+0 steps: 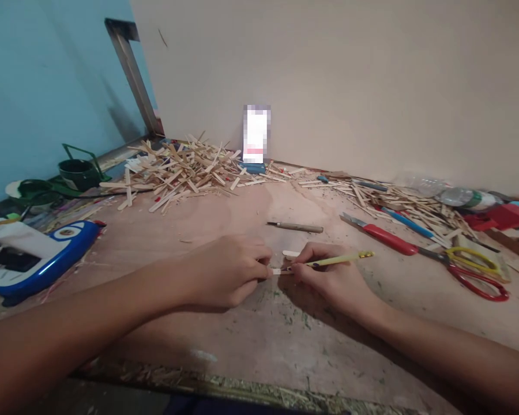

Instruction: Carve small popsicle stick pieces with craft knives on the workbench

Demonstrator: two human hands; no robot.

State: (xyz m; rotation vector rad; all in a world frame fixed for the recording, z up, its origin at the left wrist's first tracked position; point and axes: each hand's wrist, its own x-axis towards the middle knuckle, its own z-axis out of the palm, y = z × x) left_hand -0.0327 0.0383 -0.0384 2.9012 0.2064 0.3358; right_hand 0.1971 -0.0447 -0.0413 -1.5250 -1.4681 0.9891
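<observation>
My right hand is closed on a yellow pencil, its tip pointing left at a short piece of popsicle stick. My left hand pinches that piece at its left end, close to the table surface. Just behind the pencil tip lies another popsicle stick, partly covered by my right fingers. Farther back, a carving tool with a wooden handle rests flat on the wooden table.
Popsicle sticks are heaped at the back left, with more piled at the back right. A lit phone leans against the wall. Red-handled scissors and a red-handled cutter lie right; a blue-and-white device stands left.
</observation>
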